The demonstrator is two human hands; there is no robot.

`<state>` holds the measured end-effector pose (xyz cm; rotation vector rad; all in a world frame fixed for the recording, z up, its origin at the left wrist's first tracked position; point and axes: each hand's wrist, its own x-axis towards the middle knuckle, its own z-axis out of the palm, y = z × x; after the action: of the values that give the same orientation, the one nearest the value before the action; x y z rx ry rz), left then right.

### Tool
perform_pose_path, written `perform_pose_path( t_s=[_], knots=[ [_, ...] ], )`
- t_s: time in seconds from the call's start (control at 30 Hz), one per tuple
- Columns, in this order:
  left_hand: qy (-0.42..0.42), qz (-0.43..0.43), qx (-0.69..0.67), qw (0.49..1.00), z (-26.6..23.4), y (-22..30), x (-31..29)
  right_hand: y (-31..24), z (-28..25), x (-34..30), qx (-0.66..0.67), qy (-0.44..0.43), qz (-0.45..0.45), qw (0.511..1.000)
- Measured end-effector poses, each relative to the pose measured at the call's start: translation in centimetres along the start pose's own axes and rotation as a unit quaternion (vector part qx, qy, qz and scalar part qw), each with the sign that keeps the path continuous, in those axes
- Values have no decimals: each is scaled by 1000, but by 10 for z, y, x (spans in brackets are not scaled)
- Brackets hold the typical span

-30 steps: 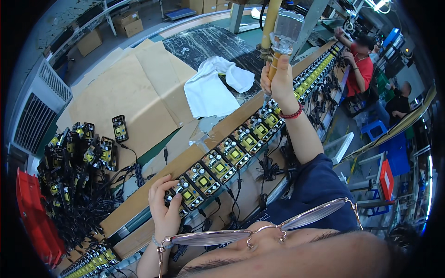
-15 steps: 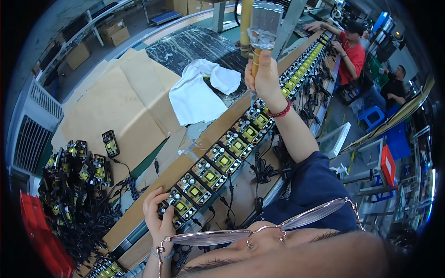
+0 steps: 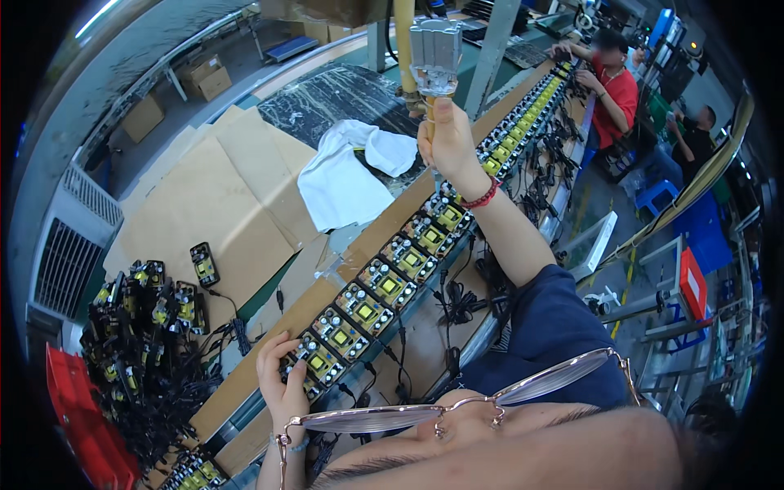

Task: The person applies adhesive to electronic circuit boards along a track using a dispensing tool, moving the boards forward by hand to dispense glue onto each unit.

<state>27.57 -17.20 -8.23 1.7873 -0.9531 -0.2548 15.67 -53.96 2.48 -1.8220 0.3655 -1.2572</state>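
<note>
A long row of circuit boards (image 3: 365, 312) in black cases, with yellow transformers, runs diagonally from the lower left toward the far right. My left hand (image 3: 282, 380) is closed round the near end of the row, fingers and thumb on the end board (image 3: 321, 364). Raised over the middle of the row, my right hand (image 3: 452, 149) wraps round the yellow handle of a hand tool with a clear, silvery, boxy top (image 3: 434, 57). The tool's thin tip points down at the boards beside my wrist; whether it touches them I cannot tell.
Left of the row, a heap of cased boards with black cables (image 3: 147, 327) lies near a red bin (image 3: 82, 408). Cardboard sheets (image 3: 204, 188) and a white cloth (image 3: 347, 184) cover the bench beyond. A co-worker in red (image 3: 616, 90) reaches over the row's far end.
My right hand and the tool have shifted a little left and nearer along the row. My left hand keeps its hold on the end board. The whole view has tilted slightly.
</note>
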Motion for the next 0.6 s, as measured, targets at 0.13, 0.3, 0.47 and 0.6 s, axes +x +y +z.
perform_pose_path(
  t_s=[0.13,0.3,0.47,0.6],
  knots=[
    [3,4,10,1000,0,10,1,-12,-2,1,50,-17,29,998],
    [1,5,9,1000,-1,12,2,-32,18,-8,145,-99,22,984],
    [17,32,102,994,-1,24,-4,-40,42,-31,119,-126,33,984],
    [-30,156,184,970,-17,61,7,-32,45,-34,85,-117,4,989]
  ],
)
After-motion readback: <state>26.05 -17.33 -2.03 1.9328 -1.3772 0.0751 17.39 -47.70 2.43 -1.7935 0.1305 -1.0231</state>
